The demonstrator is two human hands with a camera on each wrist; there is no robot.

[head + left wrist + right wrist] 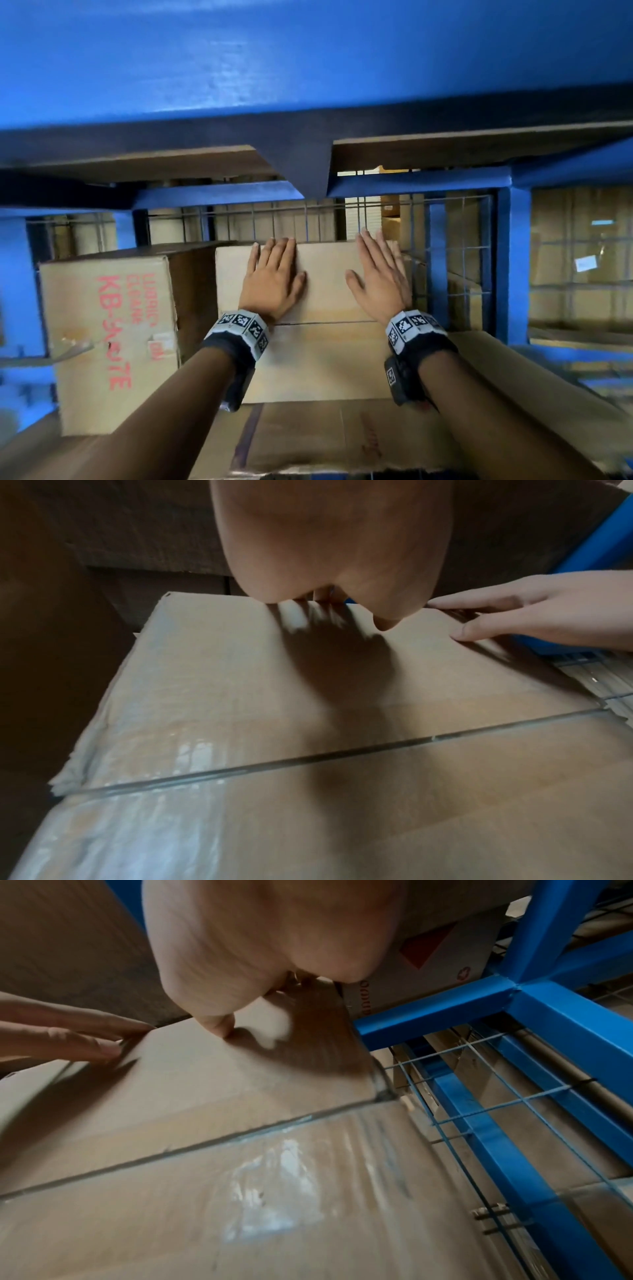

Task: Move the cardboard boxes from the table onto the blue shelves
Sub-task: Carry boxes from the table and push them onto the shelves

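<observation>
A plain taped cardboard box (pixel 325 346) sits inside the blue shelf (pixel 510 260), on top of a larger flat box (pixel 342 438). My left hand (pixel 274 274) lies flat on its top near the far edge, fingers straight. A little to the right, my right hand (pixel 380 274) rests flat on the same top, fingers reaching the far edge. The left wrist view shows the box top (pixel 240 696) with its tape seam, the left hand (pixel 329 561) above it and the right hand (pixel 534 612) at the right. In the right wrist view the right hand (pixel 260 961) presses the box (pixel 205 1150).
A box with red lettering (pixel 109 342) stands to the left on the same level. Blue wire mesh (pixel 455 260) and a blue upright close the right side and back. A blue beam (pixel 308 68) hangs close overhead. More boxes show behind the mesh (pixel 575 260).
</observation>
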